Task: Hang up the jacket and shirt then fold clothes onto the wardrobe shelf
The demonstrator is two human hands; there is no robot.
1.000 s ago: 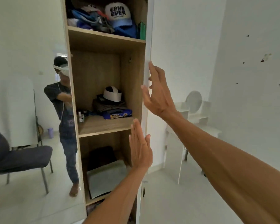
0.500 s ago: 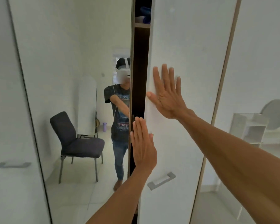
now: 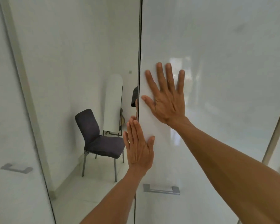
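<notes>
We stand close to the wardrobe [image 3: 233,151], which fills the view. Our right hand [image 3: 167,97] lies flat on its white door [image 3: 225,54], fingers [image 3: 159,75] straight and spread wide, thumb pointing left toward the door's edge, holding nothing. Our left hand [image 3: 139,149] is lower, flat against the same door at its left edge, fingers straight and close together, thumb out to the right, also holding nothing. Its fingertips reach the thin dark seam between the door and the mirror [image 3: 71,54] beside it. A grey handle [image 3: 161,189] sits on the door below our left hand. The mirror reflects a dark chair [image 3: 95,139] on a pale floor and a tall white panel [image 3: 113,102] with a rounded top behind it. Left of the mirror is another white door [image 3: 5,102] with its own handle [image 3: 16,168]. Where the jacket and shirt are we cannot tell.
</notes>
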